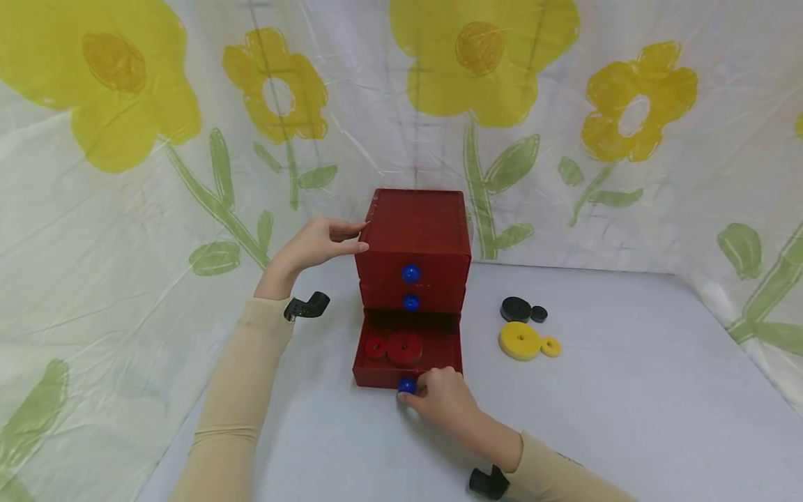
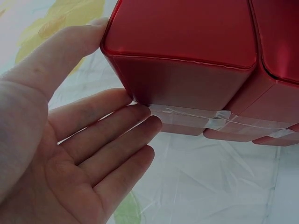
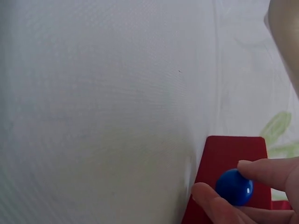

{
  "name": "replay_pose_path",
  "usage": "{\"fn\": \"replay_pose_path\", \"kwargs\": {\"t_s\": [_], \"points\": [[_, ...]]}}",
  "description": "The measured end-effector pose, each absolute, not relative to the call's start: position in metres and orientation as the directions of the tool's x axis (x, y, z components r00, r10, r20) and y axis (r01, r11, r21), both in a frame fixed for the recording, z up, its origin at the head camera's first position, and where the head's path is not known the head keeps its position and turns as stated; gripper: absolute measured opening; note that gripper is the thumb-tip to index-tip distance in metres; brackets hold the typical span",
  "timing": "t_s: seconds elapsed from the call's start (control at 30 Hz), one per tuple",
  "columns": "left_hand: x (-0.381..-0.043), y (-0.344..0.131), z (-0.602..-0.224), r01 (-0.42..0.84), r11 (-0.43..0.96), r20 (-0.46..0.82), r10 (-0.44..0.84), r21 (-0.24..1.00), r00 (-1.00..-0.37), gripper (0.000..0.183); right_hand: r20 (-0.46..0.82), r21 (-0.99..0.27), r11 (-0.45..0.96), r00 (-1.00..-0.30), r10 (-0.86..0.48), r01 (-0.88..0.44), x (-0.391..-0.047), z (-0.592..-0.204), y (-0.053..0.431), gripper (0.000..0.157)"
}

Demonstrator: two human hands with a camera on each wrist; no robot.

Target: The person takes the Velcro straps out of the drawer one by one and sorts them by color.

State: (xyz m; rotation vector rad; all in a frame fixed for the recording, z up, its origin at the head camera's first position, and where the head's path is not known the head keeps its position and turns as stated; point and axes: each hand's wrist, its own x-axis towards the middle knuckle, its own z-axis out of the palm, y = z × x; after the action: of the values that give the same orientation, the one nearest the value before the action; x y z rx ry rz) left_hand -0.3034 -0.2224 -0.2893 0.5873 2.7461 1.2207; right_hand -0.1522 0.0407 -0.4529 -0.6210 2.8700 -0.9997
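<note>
A dark red three-drawer box (image 1: 414, 222) with blue knobs stands in the middle of the table. Its bottom drawer (image 1: 376, 377) is pulled out, and a large red disc (image 1: 404, 348) and a small red ring (image 1: 376, 348) lie inside. With thumb and fingers, my right hand (image 1: 448, 401) pinches the blue knob (image 3: 234, 187) of that drawer. My left hand (image 1: 321, 244) touches the box's upper left side; in the left wrist view its fingers (image 2: 112, 144) are straight, with the fingertips at the box's edge.
Right of the box, a large black disc (image 1: 516, 309) lies beside a small black one (image 1: 539, 314). Just in front of them are a large yellow disc (image 1: 519, 341) and a small yellow ring (image 1: 550, 346). A flower-printed white curtain (image 1: 370, 90) hangs behind the table.
</note>
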Motion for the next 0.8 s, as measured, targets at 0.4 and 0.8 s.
{"fn": "replay_pose_path", "kwargs": {"t_s": [0.4, 0.8], "points": [[-0.303, -0.222, -0.29, 0.3, 0.618, 0.074, 0.365, 0.727, -0.928, 0.061, 0.087, -0.68, 0.64, -0.906, -0.414, -0.358, -0.155, -0.438, 0.052, 0.022], [-0.305, -0.223, -0.292, 0.307, 0.622, 0.084, 0.361, 0.72, -0.929, 0.06, 0.142, -0.73, 0.582, -0.912, -0.385, -0.359, -0.169, -0.408, 0.066, 0.017]]}}
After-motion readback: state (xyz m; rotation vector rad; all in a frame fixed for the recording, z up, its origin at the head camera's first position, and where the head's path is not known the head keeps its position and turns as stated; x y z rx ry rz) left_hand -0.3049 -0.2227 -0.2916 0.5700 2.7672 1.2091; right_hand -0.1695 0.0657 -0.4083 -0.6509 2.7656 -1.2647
